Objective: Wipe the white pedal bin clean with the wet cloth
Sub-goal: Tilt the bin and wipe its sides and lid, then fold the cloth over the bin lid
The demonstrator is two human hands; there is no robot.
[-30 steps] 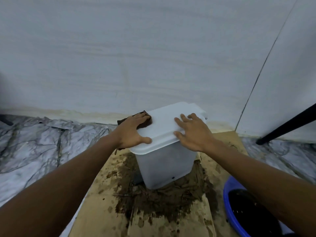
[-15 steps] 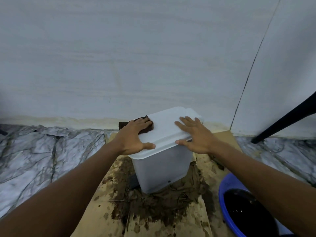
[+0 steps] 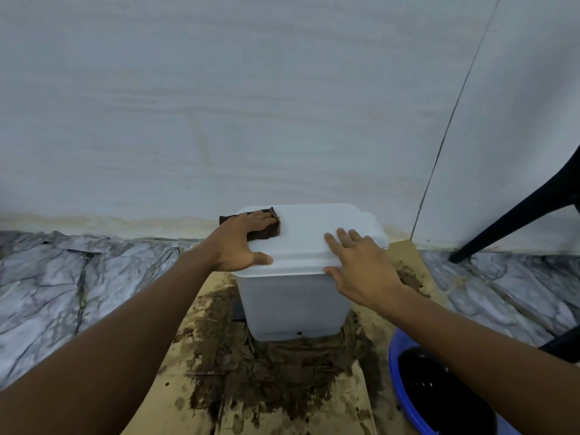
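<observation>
The white pedal bin [image 3: 292,306] stands upright on soiled cardboard, its lid closed. A dark brown wet cloth [image 3: 265,232] lies on the lid's far left corner. My left hand [image 3: 240,243] presses flat on that cloth with straight fingers, the thumb spread along the lid's front edge. My right hand [image 3: 357,265] rests open on the lid's right side, with its fingers on top and its thumb against the front rim. Most of the cloth is hidden under my left hand.
Cardboard [image 3: 194,403] covered with brown mud lies under the bin. A blue basin [image 3: 398,394] of dark water sits at the lower right. A black chair leg [image 3: 514,221] slants at the right. The wall [image 3: 282,105] rises close behind; marble floor [image 3: 62,287] lies to the left.
My left hand and the cloth have stayed at the lid's far left corner. My right hand has slid slightly toward the front right edge. The camera moved closer.
</observation>
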